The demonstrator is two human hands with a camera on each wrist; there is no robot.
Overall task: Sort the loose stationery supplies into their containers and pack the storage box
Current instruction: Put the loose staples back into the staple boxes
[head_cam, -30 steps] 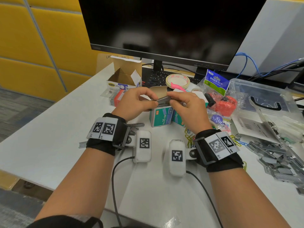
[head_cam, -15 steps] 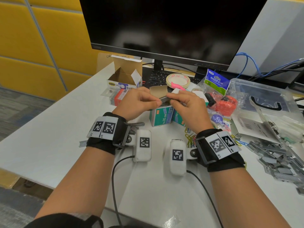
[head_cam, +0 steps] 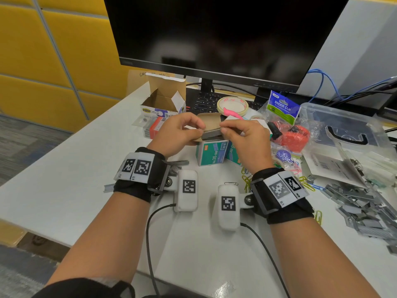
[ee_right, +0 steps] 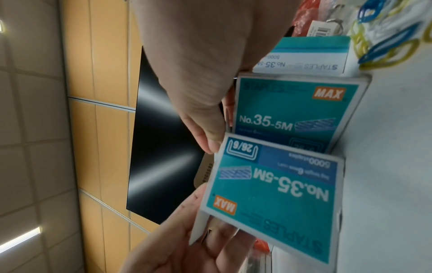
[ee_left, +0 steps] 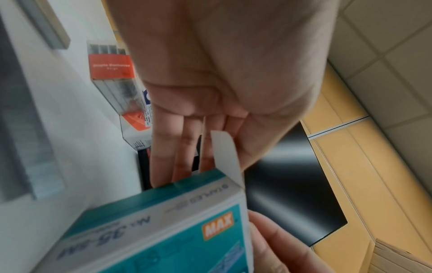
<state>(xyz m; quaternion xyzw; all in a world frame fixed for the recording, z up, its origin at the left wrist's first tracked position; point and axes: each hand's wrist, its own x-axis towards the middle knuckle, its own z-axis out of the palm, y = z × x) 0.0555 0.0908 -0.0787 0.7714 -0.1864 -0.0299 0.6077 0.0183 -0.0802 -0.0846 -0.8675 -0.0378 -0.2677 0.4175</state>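
Both hands meet above an open teal staple box [head_cam: 211, 154] standing on the white desk [head_cam: 75, 168]. A grey staple strip [head_cam: 211, 133] lies across the box mouth, in front of the raised brown flap [head_cam: 209, 121]. My left hand [head_cam: 200, 129] pinches the strip's left end. My right hand [head_cam: 223, 127] pinches its right end. In the left wrist view the left fingers [ee_left: 184, 147] reach behind the box [ee_left: 163, 230] and its side flap [ee_left: 225, 153]. The right wrist view shows this box [ee_right: 275, 194] beside a second teal box [ee_right: 292, 110].
A heap of loose staple strips [head_cam: 365, 203] lies at the right, by a clear storage box [head_cam: 343, 125]. Behind the hands are a binder clip bag [head_cam: 282, 106], a tape roll [head_cam: 233, 105], an open cardboard box [head_cam: 165, 100] and a monitor [head_cam: 214, 39]. Coloured paper clips [head_cam: 247, 179] lie near my right wrist.
Both hands stay on the staple strip over the box. The strip has sunk slightly toward the box mouth; nothing else has moved.
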